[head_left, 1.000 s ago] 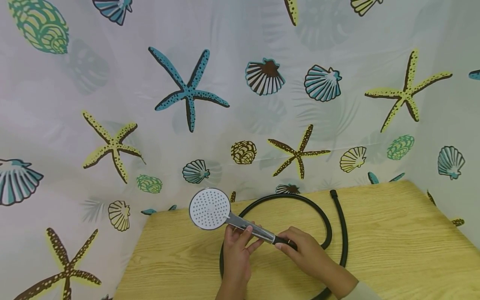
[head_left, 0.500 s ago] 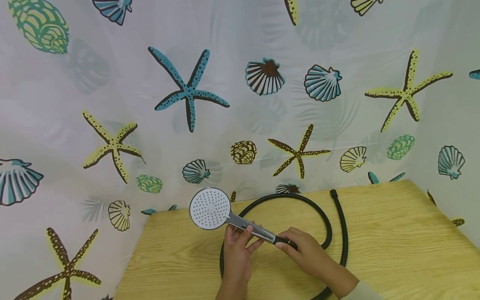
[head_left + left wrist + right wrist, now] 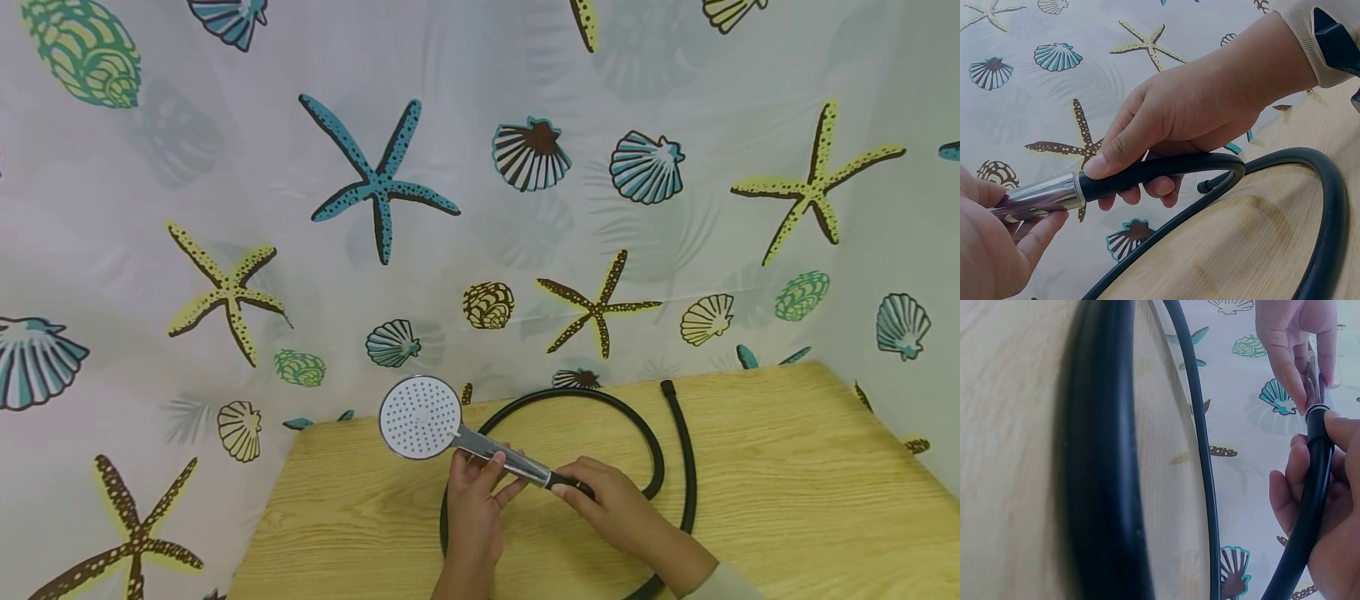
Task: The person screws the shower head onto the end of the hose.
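A handheld shower head [image 3: 420,417] with a round white spray face and a chrome handle is raised over the table, face toward the camera. My left hand [image 3: 474,512] grips the chrome handle [image 3: 1044,199]. Around the black shower hose [image 3: 1163,166], right at its end, the fingers of my right hand [image 3: 611,504] are curled. Hose end and handle base meet with no visible gap in the left wrist view. In the right wrist view, my right thumb lies close to the joint, and the left fingers pinch the handle above it.
The hose loops across the wooden table [image 3: 787,467], and its free end [image 3: 667,388] lies near the back edge. A curtain [image 3: 480,208] printed with shells and starfish hangs behind the table and along its sides.
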`<action>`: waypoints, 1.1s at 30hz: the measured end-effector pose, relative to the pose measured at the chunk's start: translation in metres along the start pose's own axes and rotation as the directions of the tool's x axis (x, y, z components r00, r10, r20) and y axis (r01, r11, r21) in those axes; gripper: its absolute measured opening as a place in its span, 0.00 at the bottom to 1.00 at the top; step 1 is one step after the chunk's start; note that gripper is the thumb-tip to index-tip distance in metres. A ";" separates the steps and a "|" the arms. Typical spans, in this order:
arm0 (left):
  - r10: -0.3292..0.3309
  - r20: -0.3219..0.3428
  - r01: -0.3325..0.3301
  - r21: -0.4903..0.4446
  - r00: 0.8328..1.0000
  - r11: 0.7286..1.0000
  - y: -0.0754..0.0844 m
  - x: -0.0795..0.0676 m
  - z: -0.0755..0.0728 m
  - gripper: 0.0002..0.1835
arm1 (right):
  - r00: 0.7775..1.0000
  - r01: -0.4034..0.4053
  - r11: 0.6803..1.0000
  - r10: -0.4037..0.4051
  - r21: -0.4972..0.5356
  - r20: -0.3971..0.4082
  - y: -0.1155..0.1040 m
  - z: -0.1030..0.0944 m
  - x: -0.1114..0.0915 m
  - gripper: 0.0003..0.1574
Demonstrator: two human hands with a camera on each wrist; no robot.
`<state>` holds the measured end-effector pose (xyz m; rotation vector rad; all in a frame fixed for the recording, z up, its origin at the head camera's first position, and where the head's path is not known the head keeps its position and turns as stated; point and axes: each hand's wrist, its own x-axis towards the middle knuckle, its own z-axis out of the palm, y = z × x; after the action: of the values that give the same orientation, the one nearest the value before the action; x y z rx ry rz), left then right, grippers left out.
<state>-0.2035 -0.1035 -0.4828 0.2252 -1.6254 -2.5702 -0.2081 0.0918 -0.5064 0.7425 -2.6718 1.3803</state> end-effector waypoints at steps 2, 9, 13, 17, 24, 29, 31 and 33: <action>0.002 0.000 -0.002 -0.001 1.000 1.000 0.000 0.000 0.000 0.21 | 1.000 0.003 1.000 -0.003 0.002 0.002 0.000 0.000 0.000 0.16; 0.004 0.001 -0.004 -0.008 1.000 1.000 -0.001 0.000 0.000 0.19 | 1.000 0.004 1.000 -0.004 0.000 0.007 -0.001 0.000 0.000 0.17; 0.004 0.002 -0.004 -0.009 1.000 1.000 -0.001 0.001 -0.001 0.19 | 1.000 -0.006 1.000 0.006 -0.001 0.018 -0.002 -0.001 0.000 0.18; 0.005 0.003 -0.005 -0.004 1.000 1.000 -0.001 0.000 -0.001 0.20 | 0.999 -0.008 1.000 0.008 0.001 0.033 -0.003 -0.002 0.000 0.19; 0.006 0.007 -0.006 0.017 1.000 1.000 -0.001 0.000 -0.001 0.22 | 0.998 0.005 1.000 -0.005 0.009 0.062 -0.002 -0.002 0.000 0.21; 0.007 0.011 -0.007 0.013 1.000 1.000 -0.001 0.000 -0.001 0.22 | 0.997 0.000 1.000 -0.001 0.015 0.073 0.000 -0.002 0.000 0.23; 0.007 0.012 -0.007 0.012 1.000 1.000 -0.001 0.000 -0.001 0.22 | 0.997 -0.003 1.000 0.001 0.019 0.075 0.000 -0.002 0.000 0.23; 0.008 0.012 -0.008 0.014 1.000 1.000 -0.001 0.000 -0.001 0.22 | 0.997 -0.008 1.000 0.006 0.023 0.077 -0.001 -0.002 0.000 0.23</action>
<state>-0.2033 -0.1038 -0.4840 0.2043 -1.6455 -2.5599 -0.2082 0.0929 -0.5047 0.8049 -2.7227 1.4158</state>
